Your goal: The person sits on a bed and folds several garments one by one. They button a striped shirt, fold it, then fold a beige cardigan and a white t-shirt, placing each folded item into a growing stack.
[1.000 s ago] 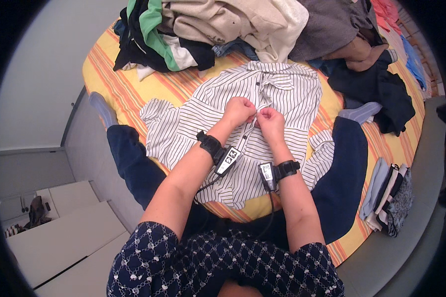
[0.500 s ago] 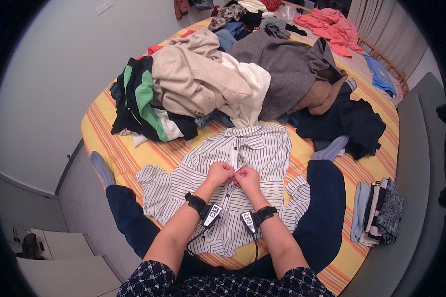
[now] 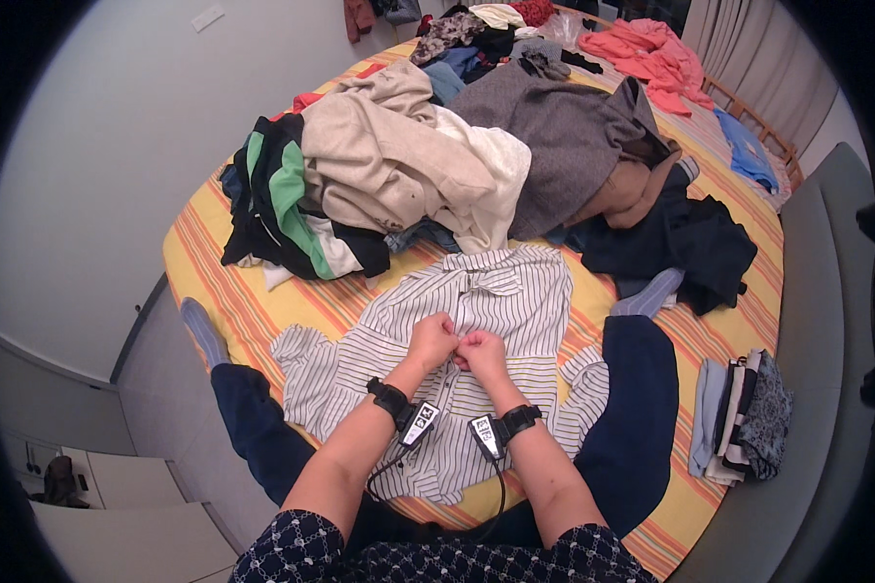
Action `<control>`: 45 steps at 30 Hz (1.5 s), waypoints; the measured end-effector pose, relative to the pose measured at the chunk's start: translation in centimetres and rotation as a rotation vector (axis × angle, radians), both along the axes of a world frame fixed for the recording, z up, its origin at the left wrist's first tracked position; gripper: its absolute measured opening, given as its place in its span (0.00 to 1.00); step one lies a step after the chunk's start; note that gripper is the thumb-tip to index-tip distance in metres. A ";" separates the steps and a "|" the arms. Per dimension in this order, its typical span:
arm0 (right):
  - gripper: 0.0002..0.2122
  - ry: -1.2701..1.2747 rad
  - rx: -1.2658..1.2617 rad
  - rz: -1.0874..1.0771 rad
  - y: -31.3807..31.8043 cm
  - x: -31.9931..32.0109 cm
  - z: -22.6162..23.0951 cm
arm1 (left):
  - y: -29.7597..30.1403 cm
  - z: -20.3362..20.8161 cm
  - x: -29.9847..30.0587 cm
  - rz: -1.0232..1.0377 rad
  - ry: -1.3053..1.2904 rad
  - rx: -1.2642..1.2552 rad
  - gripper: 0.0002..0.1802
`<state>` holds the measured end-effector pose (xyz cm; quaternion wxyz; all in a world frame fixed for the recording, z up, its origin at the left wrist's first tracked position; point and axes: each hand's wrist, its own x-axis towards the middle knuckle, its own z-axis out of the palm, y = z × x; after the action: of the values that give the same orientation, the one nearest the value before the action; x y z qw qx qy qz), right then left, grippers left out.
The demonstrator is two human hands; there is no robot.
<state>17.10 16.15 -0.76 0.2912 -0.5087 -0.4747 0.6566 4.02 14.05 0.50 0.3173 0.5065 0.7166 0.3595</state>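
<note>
Left hand (image 3: 432, 339) and right hand (image 3: 481, 352) stay pinching striped shirt (image 3: 515, 301).

Bed (image 3: 214, 282) with orange-and-yellow striped cover, wooden rail (image 3: 749, 117) at its far edge. Plain pale grey wall (image 3: 97, 165) to the left, bearing a small white plate (image 3: 207, 17) high up. White cabinets (image 3: 117, 505) at lower left. Curtain (image 3: 797, 68) at upper right. Even indoor light.

Both hands (image 3: 457, 345) moved up shirt (image 3: 515, 301) placket.
</note>
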 end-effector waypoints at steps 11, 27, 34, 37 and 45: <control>0.07 0.508 -0.659 0.141 0.4 2.5 0.0 | -0.2 -2.6 -2.5 -0.159 -0.074 0.237 0.16; 0.23 -1.177 0.742 1.220 -6.9 17.6 10.6 | -24.9 4.3 -12.3 -0.425 0.054 -0.406 0.12; 0.07 -1.225 0.789 1.086 -7.8 17.0 7.1 | -28.0 1.1 -4.8 -0.724 0.633 -0.029 0.22; 0.13 -0.989 0.645 0.783 -1.6 17.1 9.8 | -25.7 -0.1 -7.3 -0.500 0.599 0.024 0.14; 0.13 -0.824 1.095 0.799 -7.8 11.9 10.1 | -25.2 2.6 -9.3 -0.520 0.494 0.174 0.11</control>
<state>29.05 8.36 9.38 0.0434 -0.2864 -0.9463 0.1434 -5.26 -11.12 3.11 0.1713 0.7683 0.5856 0.1935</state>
